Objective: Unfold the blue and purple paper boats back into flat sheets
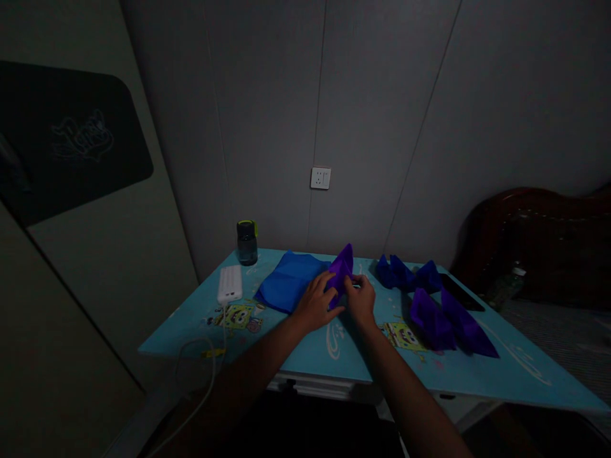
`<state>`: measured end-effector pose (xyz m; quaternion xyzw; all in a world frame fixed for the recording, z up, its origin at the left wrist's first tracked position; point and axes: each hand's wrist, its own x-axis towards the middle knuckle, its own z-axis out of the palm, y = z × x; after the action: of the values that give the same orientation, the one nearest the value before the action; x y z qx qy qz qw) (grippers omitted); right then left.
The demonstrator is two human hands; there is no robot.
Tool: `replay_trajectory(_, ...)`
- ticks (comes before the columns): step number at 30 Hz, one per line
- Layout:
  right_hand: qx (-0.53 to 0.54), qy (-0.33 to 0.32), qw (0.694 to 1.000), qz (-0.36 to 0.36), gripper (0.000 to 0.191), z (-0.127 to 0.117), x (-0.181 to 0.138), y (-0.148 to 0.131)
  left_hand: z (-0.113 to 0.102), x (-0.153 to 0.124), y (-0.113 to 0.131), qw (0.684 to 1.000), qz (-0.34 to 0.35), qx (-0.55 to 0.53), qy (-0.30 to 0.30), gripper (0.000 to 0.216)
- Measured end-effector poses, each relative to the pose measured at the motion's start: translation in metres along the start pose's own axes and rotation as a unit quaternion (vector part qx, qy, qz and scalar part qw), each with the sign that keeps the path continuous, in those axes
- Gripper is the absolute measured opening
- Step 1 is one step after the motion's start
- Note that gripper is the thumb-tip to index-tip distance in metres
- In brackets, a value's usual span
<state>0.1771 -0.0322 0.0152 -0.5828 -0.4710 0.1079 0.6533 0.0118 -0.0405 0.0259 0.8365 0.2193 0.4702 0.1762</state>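
Note:
Both my hands are on a folded purple paper piece (342, 266), which stands tilted up above the middle of the table. My left hand (317, 301) holds its left side, thumb stretched toward the right. At its right edge my right hand (361, 298) pinches the paper between thumb and fingers. Flat sheets of blue paper (289, 277) lie just left of the purple piece, partly behind my left hand. To the right sit a folded purple paper shape (434, 320) with pointed flaps and a folded dark blue paper shape (405, 275) behind it.
A dark water bottle (247, 243) and a white power bank (230, 284) with a trailing cable (213, 366) occupy the left of the blue table (305, 353). A black tablet-like slab (461, 292) lies at the right edge. A clear bottle (510, 286) is beyond it.

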Motion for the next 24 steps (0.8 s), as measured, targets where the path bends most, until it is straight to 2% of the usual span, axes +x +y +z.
replay_trajectory(6,0.018,-0.004,0.999,0.031,0.033,0.002,-0.001,-0.003,-0.001,-0.002,-0.013,0.997,-0.052,0.064,0.005,0.013)
replay_trajectory(9,0.013,0.003,0.999,0.030,0.031,0.001,-0.002,-0.006,-0.001,-0.002,-0.016,0.996,-0.071,0.055,0.017,0.009)
replay_trajectory(16,0.010,0.013,1.000,0.027,0.034,0.001,-0.003,-0.010,0.000,0.000,-0.021,0.996,-0.065,0.025,0.049,0.011)
replay_trajectory(20,0.060,-0.015,0.997,0.042,0.041,0.002,-0.003,-0.006,-0.002,0.001,-0.025,0.994,-0.080,0.023,0.074,0.012)
replay_trajectory(24,0.061,-0.047,0.997,0.032,0.027,0.003,-0.003,-0.004,-0.004,0.002,-0.022,0.992,-0.085,0.023,0.092,0.014)
